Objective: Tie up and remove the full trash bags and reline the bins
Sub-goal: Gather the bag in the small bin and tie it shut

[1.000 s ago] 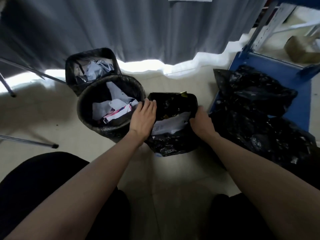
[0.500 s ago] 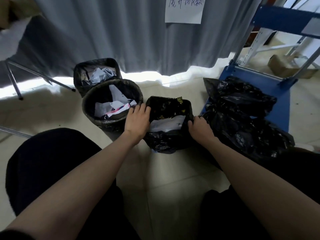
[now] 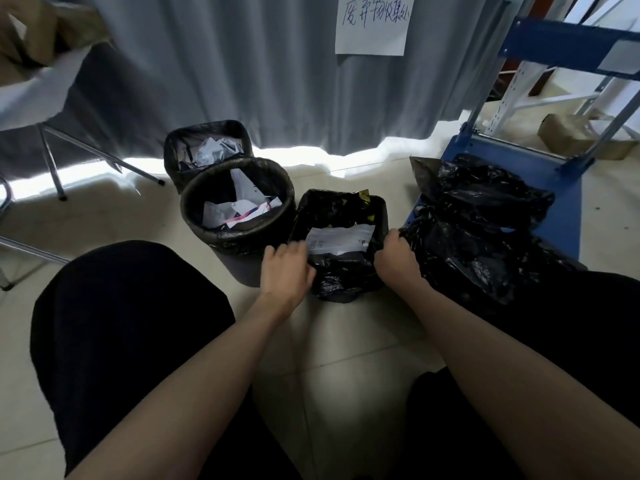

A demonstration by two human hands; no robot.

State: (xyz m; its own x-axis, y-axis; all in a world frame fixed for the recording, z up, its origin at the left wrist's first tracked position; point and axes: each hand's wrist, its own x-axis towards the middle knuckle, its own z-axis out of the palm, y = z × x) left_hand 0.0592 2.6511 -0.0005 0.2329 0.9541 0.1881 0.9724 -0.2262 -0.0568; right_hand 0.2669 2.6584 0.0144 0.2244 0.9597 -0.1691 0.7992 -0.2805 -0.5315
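Note:
Three black-lined bins stand on the tiled floor, all holding paper waste. The nearest is a small square bin [image 3: 341,206] with a white sheet inside. My left hand [image 3: 285,268] grips the liner's near-left rim, fingers curled over the edge. My right hand [image 3: 396,256] grips the liner at the near-right corner. A round bin [image 3: 194,206] sits to the left of it, and another square bin [image 3: 173,147] stands behind that, by the curtain.
A heap of black trash bags [image 3: 485,230] lies on a blue cart base [image 3: 568,216] at the right. A grey curtain [image 3: 242,64] with a paper sign [image 3: 372,24] hangs behind. Metal chair legs [image 3: 52,164] stand at the left. My dark-clothed knees fill the foreground.
My left hand has slid back from the gap between the bins to the near-left rim of the small square bin and curled onto the liner. The camera has tilted up.

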